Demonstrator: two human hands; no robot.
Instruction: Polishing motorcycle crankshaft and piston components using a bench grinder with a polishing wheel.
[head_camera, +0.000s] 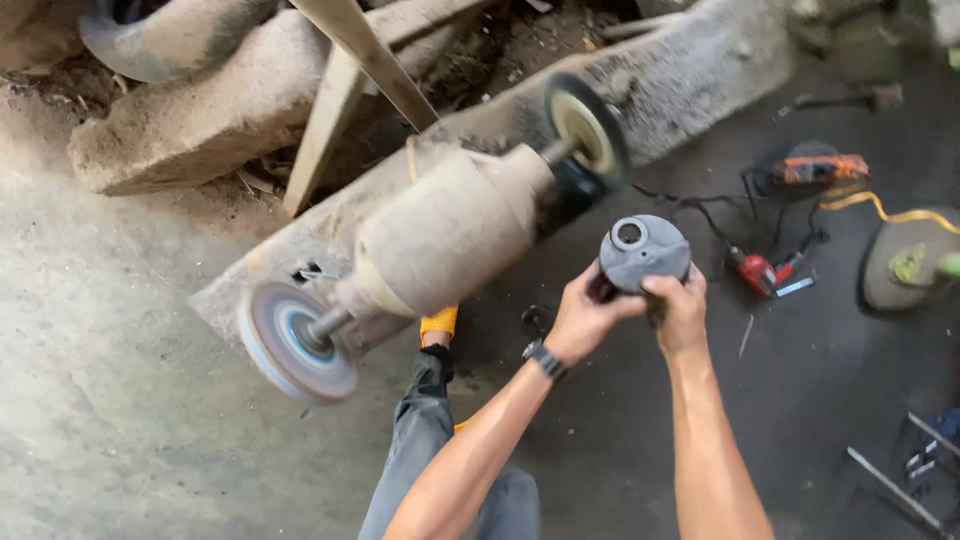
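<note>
While both hands (635, 305) clasp the grey round casting (645, 252), keeping it steady near the spinning buffing wheel (588, 128) seems wise.

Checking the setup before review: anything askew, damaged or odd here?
Nothing broken that shows. Both hands, left and right, hold a grey round part near the dust-caked double-ended grinder. Cables and tools lie loose on the floor.

The casting (645, 252) is looking like matt grey metal, slightly rough. The grinder (445, 235) body is wearing a dusty, dull coat. The beams (345, 95) are showing bare rough wood; the floor (120, 400) is looking like gritty concrete.
</note>
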